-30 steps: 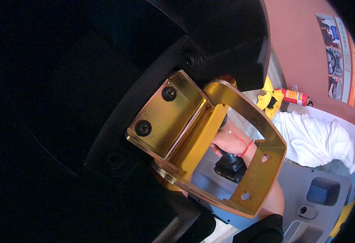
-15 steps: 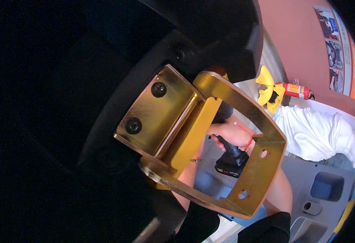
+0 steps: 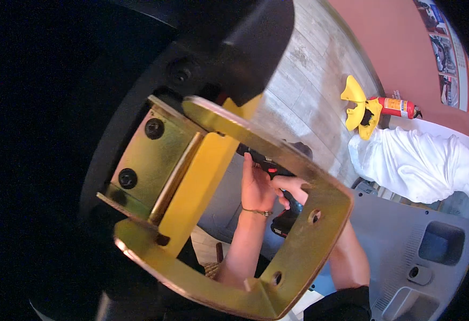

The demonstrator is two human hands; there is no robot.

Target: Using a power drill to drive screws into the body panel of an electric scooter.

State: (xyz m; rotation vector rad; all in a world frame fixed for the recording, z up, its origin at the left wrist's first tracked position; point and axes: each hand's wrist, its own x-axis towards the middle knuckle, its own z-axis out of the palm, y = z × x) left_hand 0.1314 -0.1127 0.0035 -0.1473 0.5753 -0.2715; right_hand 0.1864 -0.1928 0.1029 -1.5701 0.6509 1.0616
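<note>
My right hand (image 3: 292, 187) is closed round the grip of a black cordless drill (image 3: 270, 169) with a red detail. The drill's battery base shows below the hand. My left hand (image 3: 257, 186) is beside the front of the drill, with a finger stretched up along it; its other fingers are partly hidden. Close in front of the view, a brass-coloured metal bracket (image 3: 191, 187) frames both hands and covers part of the drill and right wrist. Two black screws fasten its plate to a dark body. The drill's tip is hidden behind the bracket.
A grey moulded panel (image 3: 390, 235) with recesses lies at the right. Beyond it are a white cloth (image 3: 416, 163), a yellow plastic piece (image 3: 360, 112) and a red fire extinguisher (image 3: 398, 107) by a reddish wall. A large dark shape (image 3: 42, 160) fills the left side.
The view has shifted, so the bracket appears lower and further left. The drill has been raised from a lower hold, and my left hand has come up beside its front.
</note>
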